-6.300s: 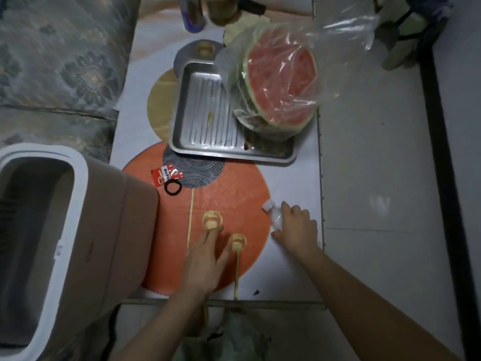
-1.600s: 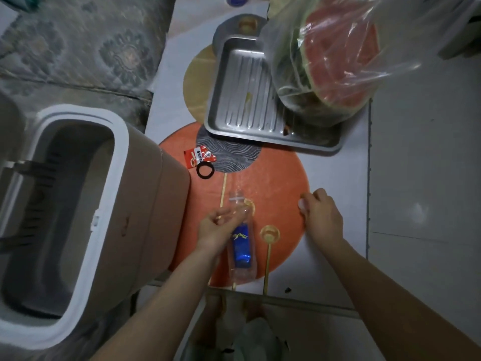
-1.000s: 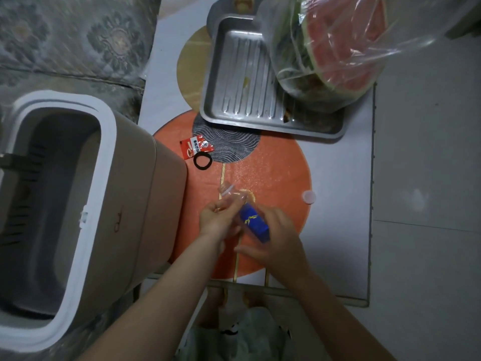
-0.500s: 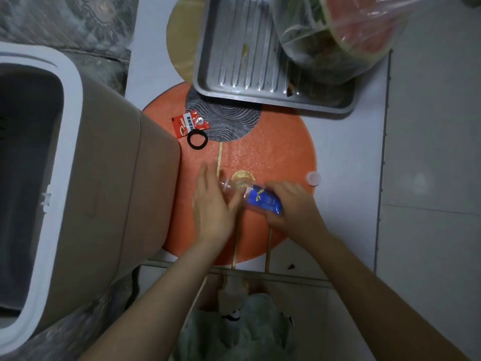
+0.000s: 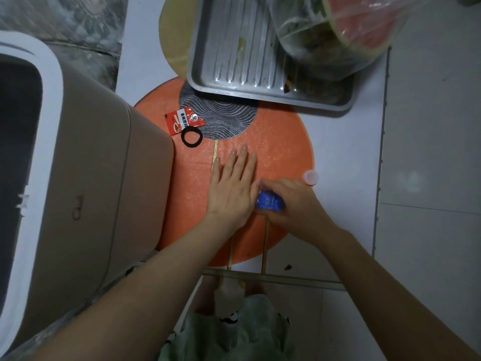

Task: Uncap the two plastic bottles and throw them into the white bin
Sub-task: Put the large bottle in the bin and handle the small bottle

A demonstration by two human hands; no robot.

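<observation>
Right hand is clenched round the bottle, which lies on the orange mat at the table's 6 o'clock edge; left hand is flat and released, its heel against the bottle's end, apparently crushing it. Bottle is mostly hidden, so whether its neck is bare I cannot tell; one loose cap sits at the hands' 2 o'clock. Risks: squeezed plastic could spring out sideways, or the toss could miss the bin at 9 o'clock, whose opening faces away from the table.
</observation>
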